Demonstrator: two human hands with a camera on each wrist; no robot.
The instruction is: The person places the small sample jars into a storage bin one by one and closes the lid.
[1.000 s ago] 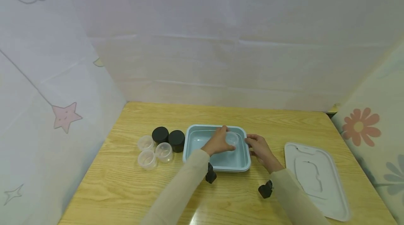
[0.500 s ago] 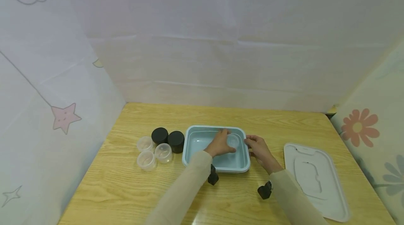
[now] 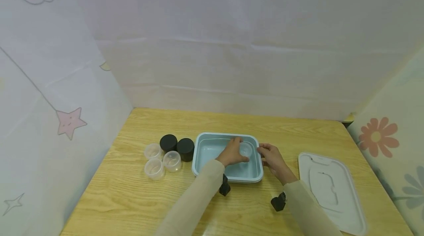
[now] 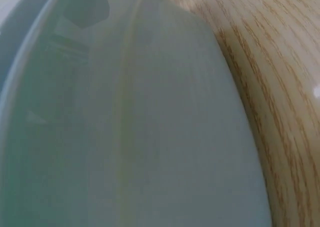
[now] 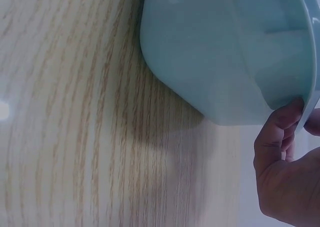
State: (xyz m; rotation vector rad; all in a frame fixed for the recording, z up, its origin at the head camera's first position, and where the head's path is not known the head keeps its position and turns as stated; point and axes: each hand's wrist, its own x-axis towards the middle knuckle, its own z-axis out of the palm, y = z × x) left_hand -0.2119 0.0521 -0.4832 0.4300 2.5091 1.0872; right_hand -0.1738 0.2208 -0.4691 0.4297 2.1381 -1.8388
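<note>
In the head view a pale blue rectangular basin (image 3: 212, 155) stands on the wooden table. My left hand (image 3: 231, 152) reaches inside it, thumb and fingers curved round a small clear plastic jar (image 3: 246, 150) near the right wall. Whether the jar touches the basin's bottom I cannot tell. At the right side, my right hand (image 3: 274, 159) pinches the basin's rim; the right wrist view shows the thumb and fingers (image 5: 282, 122) on either side of that rim. The left wrist view has only the basin's side (image 4: 180, 117) and table, without the left hand.
Left of the basin stand two black-lidded jars (image 3: 185, 149) and three clear jars (image 3: 154, 168), close together. A white lid (image 3: 326, 184) lies at the right of the table (image 3: 132, 206). Fabric-like walls surround the table at the back and sides.
My left hand and the clear jar have shifted slightly rightward within the basin. The right hand keeps its hold on the rim, and the other jars and lid stay put.
</note>
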